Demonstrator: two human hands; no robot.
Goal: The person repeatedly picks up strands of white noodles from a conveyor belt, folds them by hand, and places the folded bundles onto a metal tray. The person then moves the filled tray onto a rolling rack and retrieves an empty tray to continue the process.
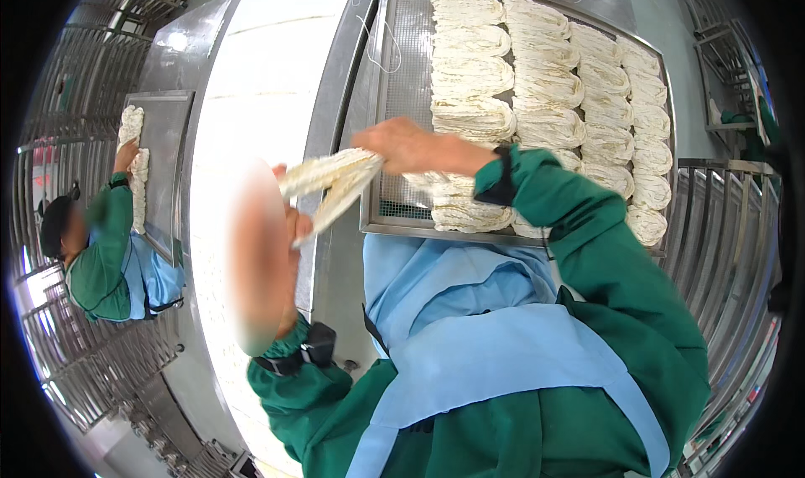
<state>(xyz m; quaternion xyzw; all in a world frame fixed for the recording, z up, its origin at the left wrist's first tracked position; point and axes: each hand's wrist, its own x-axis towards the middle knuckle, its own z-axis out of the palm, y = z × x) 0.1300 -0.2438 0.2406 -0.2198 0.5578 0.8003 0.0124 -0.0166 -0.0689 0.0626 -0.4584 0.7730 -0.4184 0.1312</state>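
Observation:
A looped bundle of pale noodles (336, 179) is stretched between my two hands. My right hand (405, 146) is closed on its right end, above the left edge of a metal mesh tray (402, 94). My left hand (267, 251), partly blurred, grips the other end over a bright white conveyor belt (270, 82). In the tray, folded noodle bundles (475, 75) lie in several columns, close together. Part of the near-left tray area is hidden behind my right forearm.
Across the belt a co-worker (100, 251) in green reaches over another tray (165, 157) with noodles. Metal racks (717, 239) stand at the right and far left. A thin white string (385, 69) hangs over the tray's upper left edge.

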